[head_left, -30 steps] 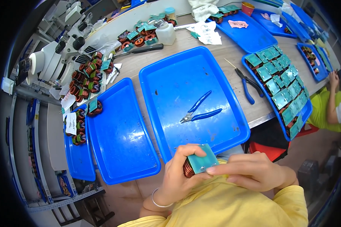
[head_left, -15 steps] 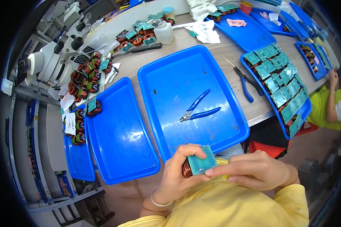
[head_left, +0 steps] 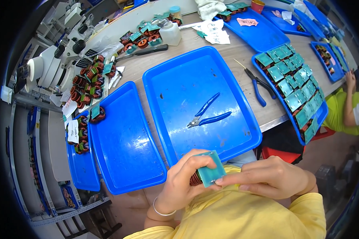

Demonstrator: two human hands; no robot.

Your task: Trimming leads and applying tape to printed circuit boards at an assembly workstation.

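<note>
My left hand (head_left: pixel 185 175) is closed round a copper-wound coil with a green circuit board (head_left: pixel 212 170) on it, held tilted in front of my yellow shirt. The fingers and thumb clasp its left side, and the copper winding shows under the board. From the right, my right hand (head_left: pixel 269 177) stretches its index finger to the board's lower right corner, by a shiny solder spot. Its thumb is apart below, its other fingers are curled, and I see nothing held in it. Blue-handled flush cutters (head_left: pixel 207 113) lie spread in the large blue tray (head_left: pixel 155 115) beyond my hands.
At left stand a second blue tray (head_left: pixel 129 183) and a narrower one (head_left: pixel 83 181) holding coils. Blue-handled pliers (head_left: pixel 259 87) lie right of the big tray, beside a tray of board-topped coils (head_left: pixel 295 99). A plastic bottle (head_left: pixel 170 34) and microscopes (head_left: pixel 48 61) stand behind. Another person's arm (head_left: pixel 351 95) shows far right.
The coil and board have tilted slightly and shifted a little left with my left hand. My right index finger stays at the board's corner.
</note>
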